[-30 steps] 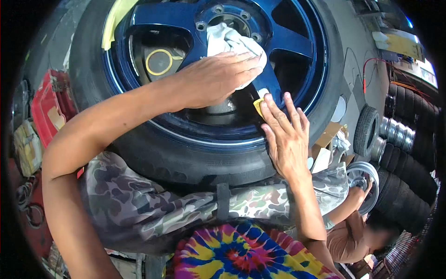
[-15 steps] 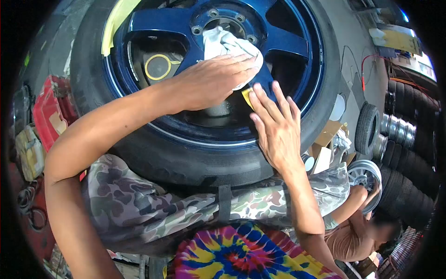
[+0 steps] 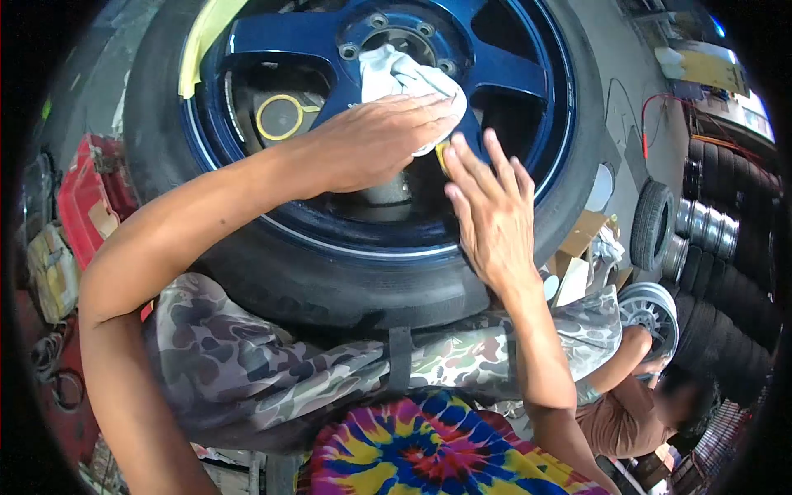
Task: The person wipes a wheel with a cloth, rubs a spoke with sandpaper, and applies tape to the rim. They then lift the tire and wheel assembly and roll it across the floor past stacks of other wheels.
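A blue alloy wheel [image 3: 285, 35] with a black tire [image 3: 355, 285] lies in front of my legs. My left hand [image 3: 392, 136] presses a folded white cloth [image 3: 404, 74] onto the wheel near its hub, palm down with the fingers together. Over the lower right spoke is my right hand [image 3: 495, 206], its fingers stretched out and slightly apart. Beneath those fingertips shows the edge of a small yellow sheet [image 3: 442, 155], perhaps sandpaper, mostly hidden by the hand. Yellow masking tape [image 3: 202, 45] covers part of the rim at upper left.
A roll of tape [image 3: 280, 117] sits in a gap between spokes. At left stands a red case [image 3: 91, 190]. Cardboard boxes [image 3: 582, 235], a loose tire [image 3: 652, 223] and stacked tires [image 3: 726, 289] are at right. Another person [image 3: 627, 412] crouches at lower right beside a silver wheel [image 3: 648, 318].
My right hand has slid slightly up the spoke toward the hub, with the yellow sheet under its fingers. The left hand and the cloth have stayed nearly still.
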{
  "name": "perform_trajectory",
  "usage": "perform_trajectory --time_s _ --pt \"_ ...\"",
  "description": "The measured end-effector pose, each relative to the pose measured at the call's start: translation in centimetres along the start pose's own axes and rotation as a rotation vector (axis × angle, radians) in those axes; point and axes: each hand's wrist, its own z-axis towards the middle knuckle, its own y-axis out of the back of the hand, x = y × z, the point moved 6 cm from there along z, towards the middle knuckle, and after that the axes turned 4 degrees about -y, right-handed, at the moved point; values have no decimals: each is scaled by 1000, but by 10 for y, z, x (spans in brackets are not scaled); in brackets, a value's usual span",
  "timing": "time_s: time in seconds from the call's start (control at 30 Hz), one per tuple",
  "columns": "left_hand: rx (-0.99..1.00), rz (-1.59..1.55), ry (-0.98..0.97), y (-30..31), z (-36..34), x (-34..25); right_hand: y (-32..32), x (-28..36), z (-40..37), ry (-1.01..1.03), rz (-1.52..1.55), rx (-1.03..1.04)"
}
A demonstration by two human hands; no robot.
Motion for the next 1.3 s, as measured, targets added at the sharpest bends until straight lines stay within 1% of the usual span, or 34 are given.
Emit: perform_trajectory --time_s 0.07,0.13,0.2,0.27,0.33,0.4,0.43,0.53,0.6,0.63,0.67,0.77,0.83,0.93,1.03,1.1,1.13,1.17,1.2,1.27,1.3 --pt "8 -18 -31 2 -1 -6 3 -2 -13 -10 10 33" --pt "-1 -7 -20 0 -3 -5 8 -8 -15 2 -90 68" --pt "-66 -14 -19 2 -1 -5 5 -6 3 -15 -71 14" --pt "-67 -2 -44 3 0 -6 1 -1 4 -5 -4 0" --pt "-70 -5 -62 4 -2 -8 3 -3 -11 -2 -11 27" --pt "-75 32 -52 4 -2 -7 8 -11 -17 4 -89 41" --pt "-73 24 -61 2 -1 -10 11 -11 -11 -6 -62 11" --pt "-65 -15 -10 7 0 -2 1 0 2 -16 6 -11" --pt "-79 -3 -70 6 -1 -7 3 0 -10 -10 -7 35" --pt "-73 11 -70 4 -2 -6 5 -6 -15 -4 -43 44" --pt "-74 12 -68 4 -3 -6 5 -9 -16 4 -78 46" --pt "-80 6 -21 2 -2 -4 2 -1 6 -22 -26 3" --pt "-80 3 -66 6 -1 -6 -2 6 -4 -17 2 26" --pt "-80 -16 -44 3 -5 -10 3 -6 -14 -13 -58 46" --pt "-81 -25 -37 3 -1 -7 1 -3 6 -30 -10 -13" --pt "-80 -16 -25 6 -2 -1 -1 1 -5 -35 7 16" --pt "-41 -17 -19 3 -2 -2 1 -3 -17 -49 0 46" --pt "-2 -17 -13 0 -3 -2 4 -12 -21 -46 -43 46" --pt "-3 -17 -11 2 -4 -3 5 -18 -23 -40 -83 40" --pt "-63 -18 2 6 -2 -7 8 -14 -2 -28 -66 -15" --pt "-63 -14 -2 4 -1 -5 4 -7 4 -30 -62 -8"
